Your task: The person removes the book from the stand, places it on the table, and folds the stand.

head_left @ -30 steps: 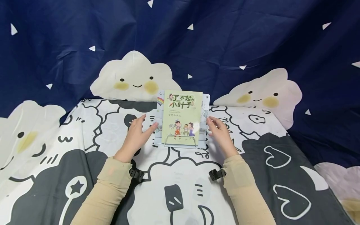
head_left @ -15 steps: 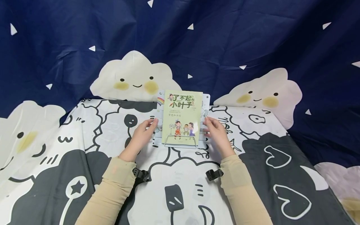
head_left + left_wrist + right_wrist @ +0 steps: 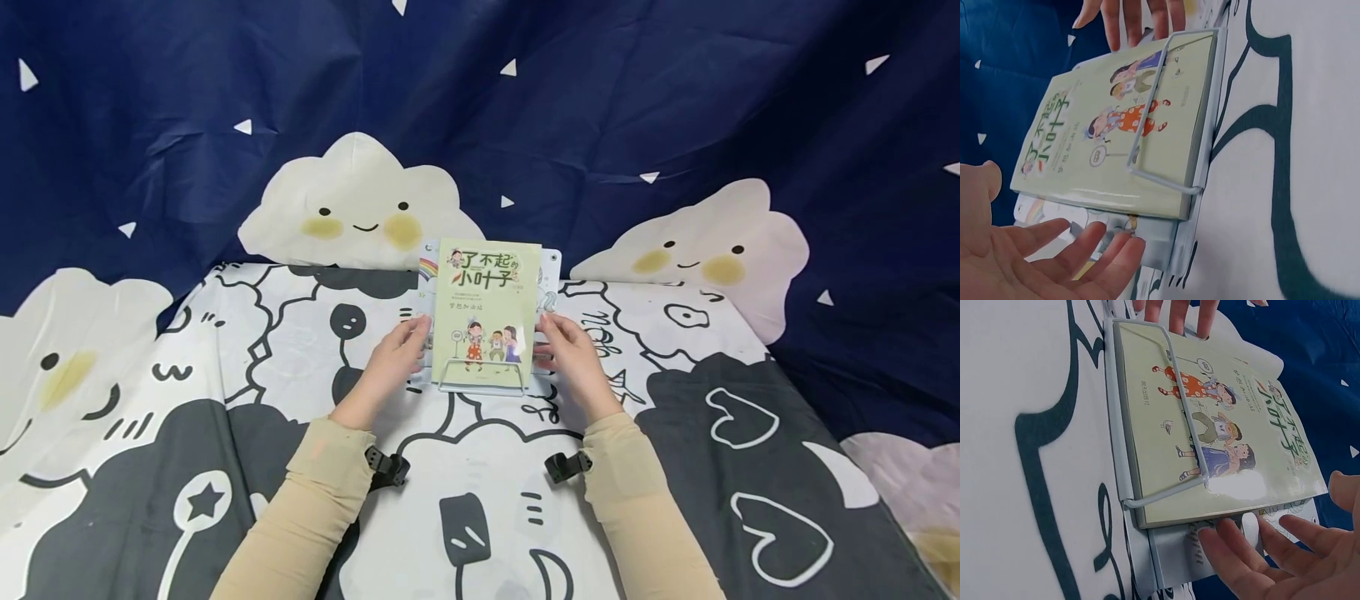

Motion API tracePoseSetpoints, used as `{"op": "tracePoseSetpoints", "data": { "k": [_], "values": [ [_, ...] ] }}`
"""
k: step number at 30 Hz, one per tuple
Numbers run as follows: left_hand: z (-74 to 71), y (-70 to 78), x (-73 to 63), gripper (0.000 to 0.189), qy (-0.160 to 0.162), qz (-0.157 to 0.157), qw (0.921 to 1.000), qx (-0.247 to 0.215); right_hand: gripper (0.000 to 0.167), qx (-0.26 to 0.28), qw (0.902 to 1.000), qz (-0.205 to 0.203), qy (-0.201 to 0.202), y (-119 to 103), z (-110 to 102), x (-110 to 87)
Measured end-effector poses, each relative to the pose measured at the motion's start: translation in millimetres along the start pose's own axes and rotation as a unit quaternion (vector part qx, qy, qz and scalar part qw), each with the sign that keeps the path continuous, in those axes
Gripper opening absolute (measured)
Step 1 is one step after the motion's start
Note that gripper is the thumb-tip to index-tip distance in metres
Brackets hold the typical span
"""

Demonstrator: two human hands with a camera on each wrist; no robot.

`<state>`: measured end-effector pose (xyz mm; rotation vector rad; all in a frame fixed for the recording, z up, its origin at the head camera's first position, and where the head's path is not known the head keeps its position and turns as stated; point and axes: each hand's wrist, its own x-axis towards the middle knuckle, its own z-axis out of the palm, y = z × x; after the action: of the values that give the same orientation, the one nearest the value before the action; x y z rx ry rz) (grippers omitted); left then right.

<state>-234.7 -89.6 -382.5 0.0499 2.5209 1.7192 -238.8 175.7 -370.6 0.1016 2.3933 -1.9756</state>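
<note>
A pale green book with cartoon figures on its cover leans upright on a book stand printed with a rainbow and a unicorn. The stand's wire retainer crosses the lower part of the cover. My left hand is at the left side of the stand, its fingers loosely extended beside the board in the left wrist view. On the opposite side is my right hand. Its relaxed fingers overlap the stand's edge just beside the book in the right wrist view. The back of the stand is hidden.
A black and white cartoon-patterned cloth covers the table. Behind it hangs a dark blue curtain with smiling clouds and white triangles. A black strap mount sits on the left wrist, and another mount on the right.
My left hand has moved right, in to the stand's left edge. My right hand has shifted slightly left, closer to the book. The book and stand stay in place.
</note>
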Motion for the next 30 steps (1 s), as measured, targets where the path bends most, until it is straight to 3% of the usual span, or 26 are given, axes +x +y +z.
{"op": "tracePoseSetpoints", "data": {
  "k": [21, 30],
  "values": [
    [10.3, 5.2, -0.5, 0.064, -0.041, -0.006, 0.9978, -0.052, 0.053, -0.020, 0.9997, 0.009, 0.005, -5, 11, -7.8],
    [12.5, 6.2, -1.5, 0.063, -0.028, -0.025, 0.9974, -0.062, 0.049, -0.012, 0.9995, 0.004, 0.029, -3, 17, -8.4]
  ]
}}
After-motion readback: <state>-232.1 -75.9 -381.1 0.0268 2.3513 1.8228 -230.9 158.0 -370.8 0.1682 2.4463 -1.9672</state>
